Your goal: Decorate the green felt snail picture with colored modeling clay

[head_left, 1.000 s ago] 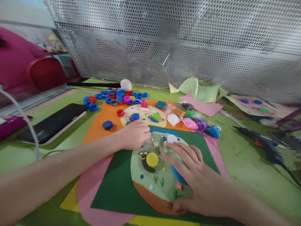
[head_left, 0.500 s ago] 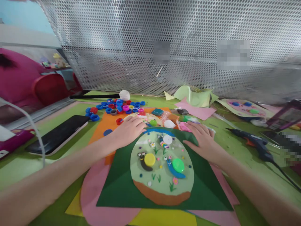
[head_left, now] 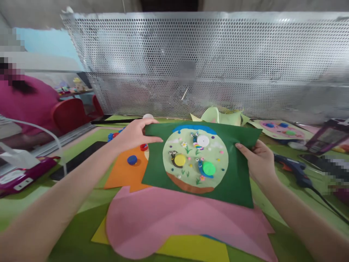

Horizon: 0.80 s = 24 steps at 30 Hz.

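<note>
A dark green sheet (head_left: 155, 165) is held up off the table, tilted toward me. On it sits a pale green round picture (head_left: 188, 189) with several snails whose shells are yellow, green and white bottle caps, plus small flowers and grass. My left hand (head_left: 136, 134) pinches the sheet's upper left edge, thumb in front. At the right edge my right hand (head_left: 259, 160) grips it too, thumb in front and fingers behind. Under the raised sheet lie a pink sheet (head_left: 152, 222), a yellow sheet (head_left: 196, 249) and an orange sheet (head_left: 120, 173).
A blue cap (head_left: 132, 160) rests on the orange sheet. To the right lie a glue gun (head_left: 296, 171) and another decorated picture (head_left: 275, 127). At left are a black phone (head_left: 81, 160) and a purple power strip (head_left: 32, 174). A perforated metal panel (head_left: 218, 72) stands behind.
The green sheet has been lifted from the table and tilted up. Both hands, which lay near its upper edge, now grip its sides. The view has tipped upward slightly.
</note>
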{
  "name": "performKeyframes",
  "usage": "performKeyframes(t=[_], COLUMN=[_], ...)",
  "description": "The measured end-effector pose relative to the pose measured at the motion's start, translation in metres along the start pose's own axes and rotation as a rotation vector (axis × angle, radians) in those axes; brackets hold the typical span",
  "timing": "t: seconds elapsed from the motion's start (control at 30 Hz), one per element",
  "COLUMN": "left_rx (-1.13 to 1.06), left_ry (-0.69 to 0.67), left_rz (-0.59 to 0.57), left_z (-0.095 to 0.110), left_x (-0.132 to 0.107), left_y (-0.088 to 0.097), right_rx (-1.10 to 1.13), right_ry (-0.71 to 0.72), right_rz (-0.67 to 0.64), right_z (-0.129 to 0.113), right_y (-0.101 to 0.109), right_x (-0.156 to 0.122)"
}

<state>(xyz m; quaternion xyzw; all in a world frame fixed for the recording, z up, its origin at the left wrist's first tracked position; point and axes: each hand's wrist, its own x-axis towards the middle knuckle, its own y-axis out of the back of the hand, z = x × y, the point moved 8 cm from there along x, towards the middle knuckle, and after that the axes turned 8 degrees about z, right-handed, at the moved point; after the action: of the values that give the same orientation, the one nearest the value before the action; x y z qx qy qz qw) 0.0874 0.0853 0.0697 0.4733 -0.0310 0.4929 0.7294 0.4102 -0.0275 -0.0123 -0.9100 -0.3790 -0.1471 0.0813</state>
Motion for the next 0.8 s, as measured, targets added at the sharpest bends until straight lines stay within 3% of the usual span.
performKeyframes(t=[0.17,0.27,0.47,0.8], left_rx=[-0.217,-0.253,-0.249,-0.222], left_ry=[0.151,0.217,0.275,0.259], left_rz=[-0.076,-0.026,0.095,0.092], left_z=[-0.036,-0.045,-0.036,-0.027], left_x=[0.0,-0.001,-0.005,-0.01], left_y=[-0.016,-0.016,-0.003,-0.003], right_rx=[0.069,0.103,0.155,0.121], right_ry=[-0.026,-0.033,-0.052,-0.108], right_rz=[0.038,0.036,0.005,0.015], right_z=[0.001,0.003,0.007,0.012], right_y=[0.007,0.007,0.003,0.0], right_x=[0.004,0.006,0.01,0.006])
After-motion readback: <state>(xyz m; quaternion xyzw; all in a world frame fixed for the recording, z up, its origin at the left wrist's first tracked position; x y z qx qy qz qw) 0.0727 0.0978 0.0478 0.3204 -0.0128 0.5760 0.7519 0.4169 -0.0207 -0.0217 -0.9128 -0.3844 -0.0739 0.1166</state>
